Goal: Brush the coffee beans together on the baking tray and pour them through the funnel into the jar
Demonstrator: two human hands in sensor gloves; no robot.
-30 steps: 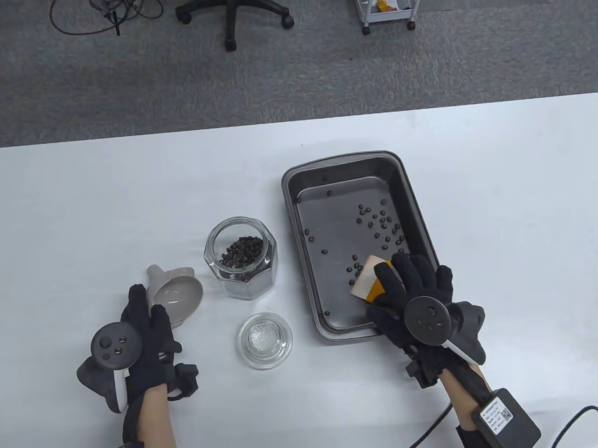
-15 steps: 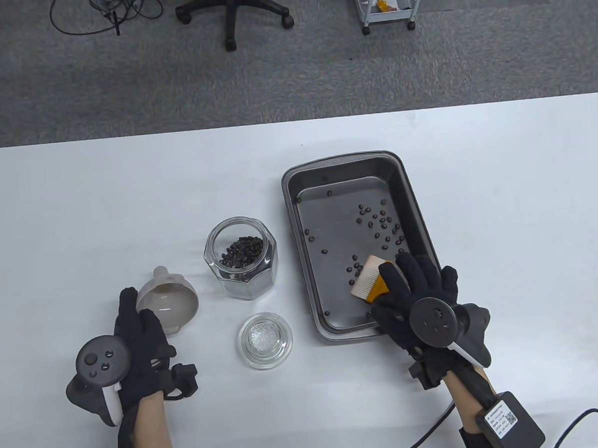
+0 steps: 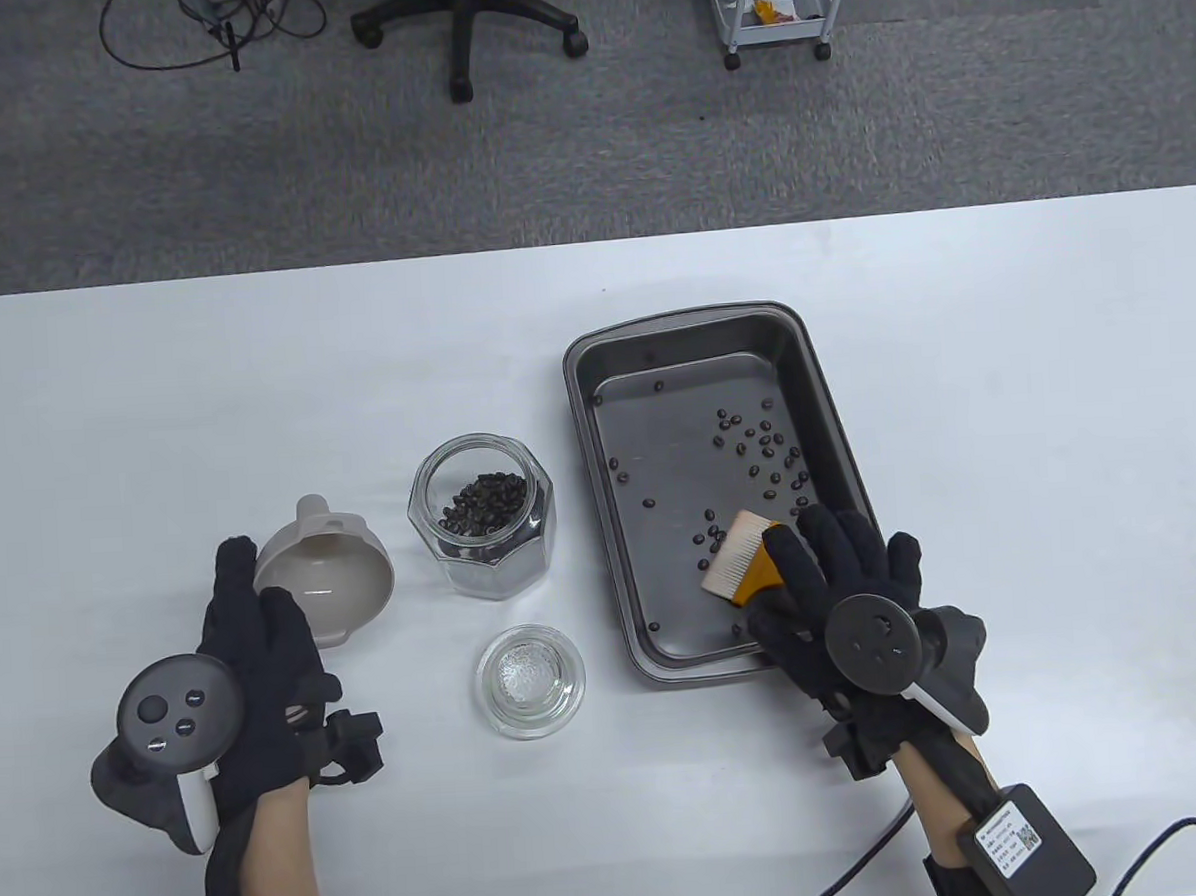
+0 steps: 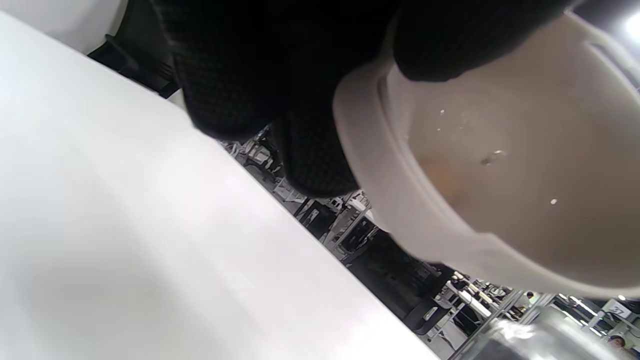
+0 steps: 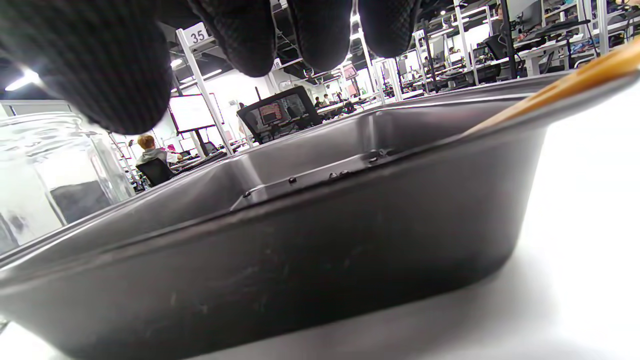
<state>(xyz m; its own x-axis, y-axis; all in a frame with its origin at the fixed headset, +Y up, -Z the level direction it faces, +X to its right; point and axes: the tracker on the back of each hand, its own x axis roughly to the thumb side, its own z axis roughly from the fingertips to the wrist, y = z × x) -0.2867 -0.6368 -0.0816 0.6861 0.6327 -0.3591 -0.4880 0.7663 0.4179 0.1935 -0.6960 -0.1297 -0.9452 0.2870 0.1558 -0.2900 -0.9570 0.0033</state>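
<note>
Faceted clear glass jar (image 3: 482, 514) left of dark rectangular metal baking tray (image 3: 602, 528); round glass lid (image 3: 530, 681) before jar; beige plastic funnel (image 3: 330, 582) left of jar; scattered dark coffee beans (image 3: 758, 450) in tray.

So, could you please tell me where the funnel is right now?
In the table view the funnel is on the left, held tilted in the left hand, just left of the jar and not yet on it.

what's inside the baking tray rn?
Scattered coffee beans lie in the baking tray, plus the brush head. The right hand covers the near-right corner.
</note>
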